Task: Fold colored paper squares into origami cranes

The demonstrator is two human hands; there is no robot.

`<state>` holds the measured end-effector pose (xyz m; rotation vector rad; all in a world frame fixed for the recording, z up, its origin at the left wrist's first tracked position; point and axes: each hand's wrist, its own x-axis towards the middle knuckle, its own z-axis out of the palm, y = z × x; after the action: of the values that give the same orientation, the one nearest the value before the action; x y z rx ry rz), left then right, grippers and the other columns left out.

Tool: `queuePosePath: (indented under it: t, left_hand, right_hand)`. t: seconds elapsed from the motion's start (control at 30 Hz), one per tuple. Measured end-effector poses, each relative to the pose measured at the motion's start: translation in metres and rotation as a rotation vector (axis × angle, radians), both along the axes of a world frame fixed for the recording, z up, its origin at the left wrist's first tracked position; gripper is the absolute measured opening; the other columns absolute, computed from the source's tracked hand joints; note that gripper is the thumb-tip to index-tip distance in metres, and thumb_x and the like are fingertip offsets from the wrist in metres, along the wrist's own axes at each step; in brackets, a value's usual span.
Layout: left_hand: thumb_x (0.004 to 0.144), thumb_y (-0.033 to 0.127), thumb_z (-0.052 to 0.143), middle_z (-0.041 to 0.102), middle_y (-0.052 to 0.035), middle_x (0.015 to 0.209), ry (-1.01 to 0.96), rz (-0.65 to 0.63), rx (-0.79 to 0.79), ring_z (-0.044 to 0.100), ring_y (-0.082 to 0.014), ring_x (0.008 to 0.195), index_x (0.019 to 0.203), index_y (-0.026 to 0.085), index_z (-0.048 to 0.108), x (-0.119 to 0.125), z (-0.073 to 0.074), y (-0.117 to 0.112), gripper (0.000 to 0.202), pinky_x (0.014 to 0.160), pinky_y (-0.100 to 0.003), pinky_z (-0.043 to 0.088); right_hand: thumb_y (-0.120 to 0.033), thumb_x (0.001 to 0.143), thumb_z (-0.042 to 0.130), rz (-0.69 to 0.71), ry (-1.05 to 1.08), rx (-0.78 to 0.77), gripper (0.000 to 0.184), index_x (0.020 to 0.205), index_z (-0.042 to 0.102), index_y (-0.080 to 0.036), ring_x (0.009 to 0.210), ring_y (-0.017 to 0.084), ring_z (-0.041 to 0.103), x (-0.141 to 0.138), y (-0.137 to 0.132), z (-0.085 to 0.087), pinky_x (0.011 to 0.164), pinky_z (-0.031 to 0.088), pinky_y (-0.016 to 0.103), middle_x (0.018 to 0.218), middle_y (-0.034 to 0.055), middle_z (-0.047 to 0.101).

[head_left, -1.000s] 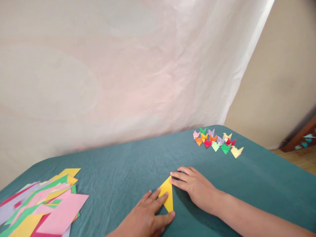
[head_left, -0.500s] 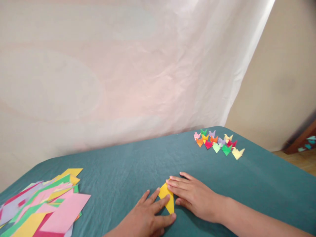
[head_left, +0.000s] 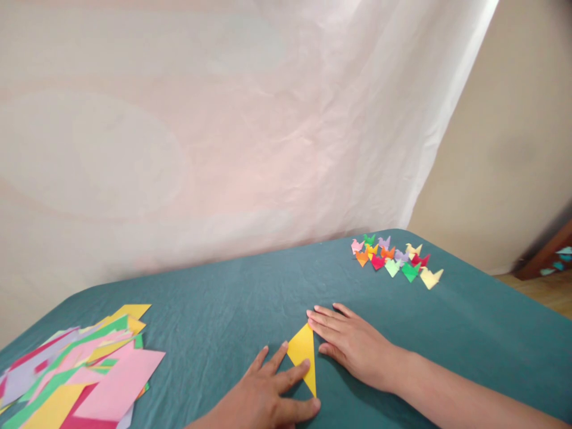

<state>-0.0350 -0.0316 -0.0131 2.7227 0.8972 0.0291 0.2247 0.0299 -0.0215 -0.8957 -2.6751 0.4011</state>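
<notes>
Yellow paper: my triangle (head_left: 302,344) lies flat on the green cloth (head_left: 214,333), a little right of centre in the lower frame.
Long edge: the right-hand one, running almost straight up and down the frame, upper corner to lower corner.
Left hand: mine (head_left: 270,390) comes from the bottom of the frame, fingers spread, gripping nothing; one fingertip rests on the paper, another meets its left corner, the thumb sits at the lower corner.
Right hand: mine (head_left: 357,345) comes from the lower right, fingers straight and together, thumb apart, pinching nothing; the fingertips meet the upper corner.
From my fingers: the paper lies up and right of my left palm, left of my right palm.
Nearer hand: the left, reaching over the paper; the right meets only the tip.
</notes>
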Motion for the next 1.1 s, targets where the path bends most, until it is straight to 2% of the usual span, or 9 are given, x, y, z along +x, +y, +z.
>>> queuePosePath:
  t: [0.2, 0.23, 0.33, 0.4, 0.47, 0.57, 0.73, 0.93, 1.1]
  left_hand:
    - [0.083, 0.031, 0.059, 0.062, 0.0052, 0.121, -0.118, -0.005, -0.139, 0.048, -0.0299, 0.121, 0.108, 0.045, 0.061, 0.009, 0.024, -0.004, 0.029, 0.102, -0.049, 0.033]
    - [0.084, 0.028, 0.057, 0.069, 0.0049, 0.107, -0.161, 0.054, -0.161, 0.056, -0.0253, 0.112, 0.104, 0.041, 0.064, 0.011, 0.029, -0.005, 0.024, 0.101, -0.044, 0.036]
    - [0.091, 0.025, 0.044, 0.069, -0.0005, 0.092, -0.309, 0.478, -0.075, 0.063, -0.0168, 0.088, 0.096, 0.027, 0.065, 0.017, 0.035, -0.004, 0.021, 0.084, -0.030, 0.047]
    - [0.088, 0.029, 0.049, 0.065, -0.0048, 0.099, -0.342, 0.610, 0.034, 0.059, -0.0199, 0.094, 0.097, 0.022, 0.062, 0.019, 0.030, -0.001, 0.017, 0.085, -0.033, 0.046]
    - [0.079, 0.034, 0.061, 0.060, -0.0073, 0.106, -0.323, 0.642, 0.102, 0.055, -0.0248, 0.101, 0.102, 0.021, 0.060, 0.021, 0.022, 0.001, 0.026, 0.086, -0.039, 0.044]
    - [0.070, 0.033, 0.071, 0.056, -0.0077, 0.110, -0.293, 0.634, 0.112, 0.051, -0.0276, 0.103, 0.101, 0.022, 0.059, 0.026, 0.010, 0.000, 0.035, 0.085, -0.041, 0.042]
    - [0.075, 0.021, 0.065, 0.054, -0.0066, 0.113, -0.376, 0.529, 0.076, 0.049, -0.0242, 0.107, 0.099, 0.023, 0.057, 0.035, 0.004, -0.003, 0.026, 0.089, -0.039, 0.040]
    - [0.081, 0.019, 0.056, 0.058, -0.0065, 0.112, -0.369, 0.394, 0.042, 0.048, -0.0237, 0.111, 0.103, 0.025, 0.060, 0.036, 0.014, -0.004, 0.022, 0.096, -0.040, 0.038]
    - [0.084, 0.018, 0.049, 0.052, -0.0061, 0.125, -0.232, 0.254, 0.104, 0.040, -0.0262, 0.122, 0.109, 0.028, 0.060, 0.038, 0.022, -0.007, 0.028, 0.102, -0.045, 0.033]
  right_hand:
    - [-0.036, 0.095, 0.040, -0.073, 0.019, 0.028, 0.046, 0.140, 0.035, -0.025, 0.133, 0.023, 0.033, 0.001, 0.004, -0.007, 0.108, 0.024, 0.050, 0.142, 0.0067, 0.040]
    - [-0.035, 0.095, 0.040, -0.091, 0.027, 0.032, 0.046, 0.139, 0.036, -0.024, 0.132, 0.023, 0.034, 0.001, 0.005, -0.008, 0.108, 0.025, 0.050, 0.142, 0.0072, 0.041]
    - [-0.034, 0.094, 0.042, -0.134, 0.072, 0.047, 0.047, 0.139, 0.036, -0.023, 0.130, 0.023, 0.037, 0.003, 0.007, -0.009, 0.107, 0.028, 0.049, 0.141, 0.0082, 0.042]
    - [-0.032, 0.093, 0.044, -0.133, 0.115, 0.050, 0.048, 0.140, 0.035, -0.024, 0.129, 0.022, 0.039, 0.004, 0.007, -0.007, 0.106, 0.030, 0.046, 0.141, 0.0081, 0.043]
    - [-0.030, 0.092, 0.046, -0.102, 0.148, 0.042, 0.051, 0.141, 0.033, -0.024, 0.128, 0.021, 0.039, 0.003, 0.006, -0.003, 0.106, 0.032, 0.044, 0.141, 0.0076, 0.042]
    - [-0.032, 0.090, 0.050, -0.020, 0.153, 0.009, 0.054, 0.141, 0.032, -0.024, 0.130, 0.022, 0.035, 0.000, 0.002, 0.003, 0.107, 0.029, 0.044, 0.141, 0.0072, 0.042]
    - [-0.032, 0.089, 0.052, 0.082, 0.146, -0.045, 0.053, 0.139, 0.035, -0.024, 0.128, 0.023, 0.037, -0.003, -0.002, 0.006, 0.106, 0.027, 0.047, 0.134, 0.0084, 0.051]
    - [-0.028, 0.089, 0.053, 0.125, 0.227, -0.028, 0.045, 0.133, 0.043, -0.023, 0.118, 0.022, 0.044, -0.003, -0.003, 0.005, 0.102, 0.033, 0.043, 0.122, 0.0092, 0.056]
    - [-0.011, 0.087, 0.049, 0.132, 0.294, -0.049, 0.032, 0.116, 0.055, -0.022, 0.115, 0.019, 0.046, -0.004, -0.005, 0.006, 0.101, 0.034, 0.040, 0.113, 0.0059, 0.059]
